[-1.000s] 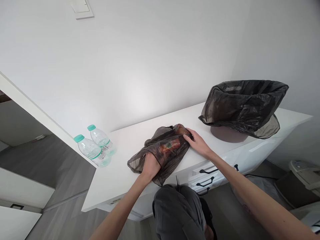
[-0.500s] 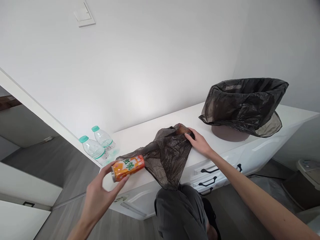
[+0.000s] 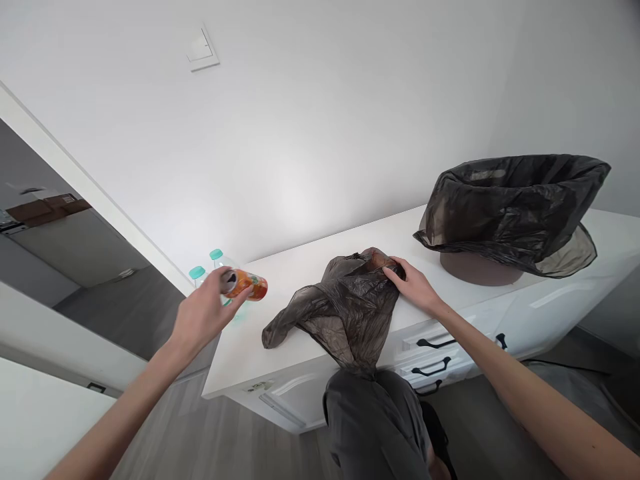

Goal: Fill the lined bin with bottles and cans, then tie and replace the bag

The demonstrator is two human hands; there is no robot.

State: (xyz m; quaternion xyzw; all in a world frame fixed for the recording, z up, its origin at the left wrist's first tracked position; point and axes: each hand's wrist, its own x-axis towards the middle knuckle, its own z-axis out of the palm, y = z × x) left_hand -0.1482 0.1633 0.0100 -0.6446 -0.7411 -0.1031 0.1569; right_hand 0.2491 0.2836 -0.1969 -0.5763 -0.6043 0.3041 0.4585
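An orange drink can (image 3: 254, 285) lies on its side in my left hand (image 3: 206, 308), its top end turned toward the palm. Behind that hand two clear bottles with teal caps, one cap (image 3: 216, 254) further back, are partly hidden. My right hand (image 3: 411, 283) pinches the edge of a crumpled black plastic bag (image 3: 350, 300), which spreads over the white cabinet top (image 3: 240, 353) and hangs over its front edge. Something reddish shows through the bag beside my right fingers.
A brown bin (image 3: 480, 268) lined with a black bag (image 3: 520, 213) stands at the right of the cabinet top. Dark drawer handles (image 3: 431, 365) stick out in front. A wall with a switch (image 3: 203, 50) rises behind.
My left hand has moved back and up with the can, away from the bag and toward the bottles, and the can has turned. My right hand keeps its hold on the bag. The view has shifted left.
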